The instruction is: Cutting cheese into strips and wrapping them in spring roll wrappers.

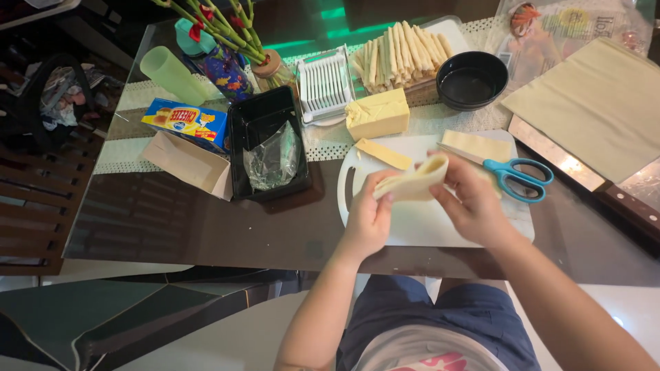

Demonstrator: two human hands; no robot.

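Hands in closed grip, left hand [369, 214] and right hand [473, 200] pinching a rolled wrapper [411, 183], above white cutting board [419, 227], blue scissors [514, 175] just beside, on bench [206, 227]

One head-worn camera looks steeply down, fairly close, probably slightly tilted.

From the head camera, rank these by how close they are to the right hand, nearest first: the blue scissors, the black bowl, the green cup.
Measured from the right hand:
1. Blue scissors, just beyond the hand on the white cutting board.
2. Black bowl, farther up the table, beside the pile of rolled sticks.
3. Green cup, lying at the far left corner, past the black tray.
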